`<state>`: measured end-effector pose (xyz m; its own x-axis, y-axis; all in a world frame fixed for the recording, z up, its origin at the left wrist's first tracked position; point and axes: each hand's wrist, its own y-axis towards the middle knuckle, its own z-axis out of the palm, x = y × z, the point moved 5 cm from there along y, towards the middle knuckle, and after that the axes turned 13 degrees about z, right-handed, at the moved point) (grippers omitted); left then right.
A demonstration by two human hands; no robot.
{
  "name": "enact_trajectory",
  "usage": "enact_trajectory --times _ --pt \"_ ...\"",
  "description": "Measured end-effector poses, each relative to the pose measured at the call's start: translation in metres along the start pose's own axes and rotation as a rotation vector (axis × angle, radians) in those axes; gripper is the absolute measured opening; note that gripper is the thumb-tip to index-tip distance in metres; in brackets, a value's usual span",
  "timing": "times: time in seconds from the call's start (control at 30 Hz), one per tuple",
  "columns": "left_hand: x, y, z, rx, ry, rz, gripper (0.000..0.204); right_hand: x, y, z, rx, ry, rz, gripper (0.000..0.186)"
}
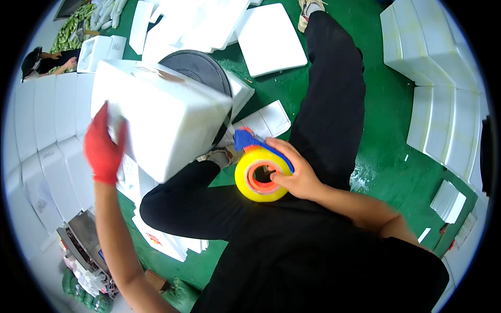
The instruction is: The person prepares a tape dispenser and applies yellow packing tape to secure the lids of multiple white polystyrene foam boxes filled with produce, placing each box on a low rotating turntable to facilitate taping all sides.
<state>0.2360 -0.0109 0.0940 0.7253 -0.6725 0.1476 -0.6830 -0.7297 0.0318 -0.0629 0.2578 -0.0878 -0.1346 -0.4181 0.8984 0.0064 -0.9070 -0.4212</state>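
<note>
One red-gloved left hand, fingers apart, meets a tilted white foam box over a round black disc; my bare right hand clamps a yellow tape roll. Box taped yet? I can't tell.

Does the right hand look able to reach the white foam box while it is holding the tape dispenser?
Probably yes: the right hand, gripping the tape dispenser, appears close to the white foam box, and nothing solid seems to stand between them, though this single view leaves depth uncertain.
</note>
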Motion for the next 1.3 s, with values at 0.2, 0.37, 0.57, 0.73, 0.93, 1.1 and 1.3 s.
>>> enact_trajectory --times 0.2,0.37,0.57,0.73,0.93,1.1,1.3 --pt "-0.082 0.011 0.023 -0.232 -0.152 0.216 0.066 -0.009 -0.003 0.018 0.087 -0.043 0.046 0.072" --pt "-0.078 0.037 0.04 -0.246 0.101 -0.153 0.066 -0.006 0.008 0.052 0.367 -0.179 0.03 0.072" --pt "-0.08 0.039 0.043 -0.28 0.113 -0.109 0.067 0.029 0.154 0.109 0.394 -0.365 -0.101 0.068" --pt "-0.072 0.04 0.029 -0.231 0.145 -0.038 0.068 0.037 0.157 0.147 0.482 -0.531 -0.064 0.07" --pt "0.143 0.034 0.006 -0.302 0.203 -0.554 0.071 0.03 0.048 0.017 0.701 0.52 0.48 0.079" --pt "0.128 0.0 0.067 -0.37 -0.943 -0.724 0.056 -0.047 0.053 0.015 0.615 1.272 0.497 0.066" --pt "0.092 -0.183 0.042 -0.909 -1.216 -0.903 0.064 -0.003 0.09 0.116 0.348 1.238 0.748 0.076"
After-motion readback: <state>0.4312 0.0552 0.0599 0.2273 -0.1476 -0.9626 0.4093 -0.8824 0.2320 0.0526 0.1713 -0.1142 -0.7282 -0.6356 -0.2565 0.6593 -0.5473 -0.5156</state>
